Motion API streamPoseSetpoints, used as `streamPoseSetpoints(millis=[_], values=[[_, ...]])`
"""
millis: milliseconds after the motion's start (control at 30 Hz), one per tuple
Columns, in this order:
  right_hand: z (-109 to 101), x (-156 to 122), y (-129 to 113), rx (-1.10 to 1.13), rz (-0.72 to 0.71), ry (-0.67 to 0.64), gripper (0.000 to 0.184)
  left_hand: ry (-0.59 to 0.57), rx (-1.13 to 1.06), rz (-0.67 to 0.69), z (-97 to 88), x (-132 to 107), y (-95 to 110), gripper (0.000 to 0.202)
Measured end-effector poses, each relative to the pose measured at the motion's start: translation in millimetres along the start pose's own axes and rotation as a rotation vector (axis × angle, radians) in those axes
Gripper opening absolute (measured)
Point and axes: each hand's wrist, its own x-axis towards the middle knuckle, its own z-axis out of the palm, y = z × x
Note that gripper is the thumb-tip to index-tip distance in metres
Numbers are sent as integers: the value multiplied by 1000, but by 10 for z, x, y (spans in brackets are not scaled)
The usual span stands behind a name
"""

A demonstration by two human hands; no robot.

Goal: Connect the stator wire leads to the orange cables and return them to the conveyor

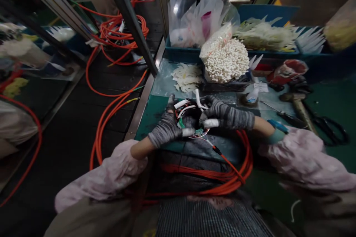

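A ring-shaped motor stator [191, 119] lies on the green work surface before me, with white sleeves, reddish wires and green patches round its dark middle. My left hand [166, 127], in a grey striped glove, grips its left side, the white-covered thumb on the near rim. From the right, my right hand [229, 114], gloved alike, closes on the opposite side with fingers at a white sleeve [198, 98]; some fingertips are hidden. Thin leads run from the near rim to an orange cable [230, 164], coiled close to my lap.
Behind the stator are a bundle of white sleeves [226, 61], a pile of pale strips [187, 77] and blue bins [182, 54]. At right lie a hammer [302, 109], a screwdriver [289, 118] and black-handled scissors [333, 131]. Orange cable coils [111, 118] lie left, past a metal post [133, 22].
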Motion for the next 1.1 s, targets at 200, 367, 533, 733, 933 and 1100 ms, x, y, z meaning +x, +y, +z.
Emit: streamPoseSetpoints(millis=[200,367,533,733,933,1100], values=[[248,-266,15,-144,39,349,37,-64,517,238,-85,-63,424,22],[451,-646,-513,-511,85,510,53,-339,674,234,-155,71,637,10],[660,-797,-767,-623,46,364,33,-402,712,308,-122,21,655,22],[639,-716,-604,-529,27,435,23,-127,740,423,4,-190,621,35],[550,-430,-656,-456,267,440,32,-58,684,394,59,-121,570,21],[613,-369,-615,-651,165,474,35,79,680,531,57,-253,503,19]])
